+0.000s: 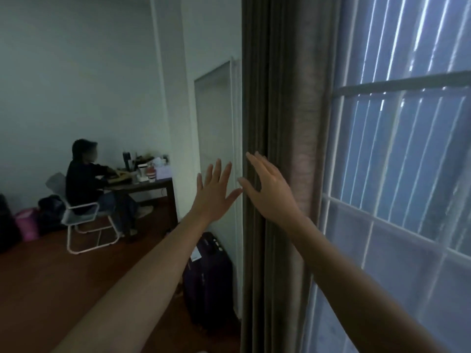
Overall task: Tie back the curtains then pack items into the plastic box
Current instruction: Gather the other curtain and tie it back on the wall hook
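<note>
Curtain first: the long grey-brown pleated fabric curtain (pixel 280 123) hangs in the middle of the frame. It is gathered into deep vertical folds from top to bottom, just left of the barred window (pixel 395 161). We judge it soft and rather thick, with some weight. It should fold easily, but the bundle may slide apart if we hold only a few pleats. We would take it around the whole bundle, at about the height where our hands are.

Our left hand (pixel 215 193) is raised at centre frame, just left of the curtain's edge, with fingers straight and spread, holding nothing. Our right hand (pixel 271 192) is flat in front of the folds, fingers stretched, also holding nothing. Whether it touches the cloth we cannot tell. Both arms reach forward from the lower edge.
</note>
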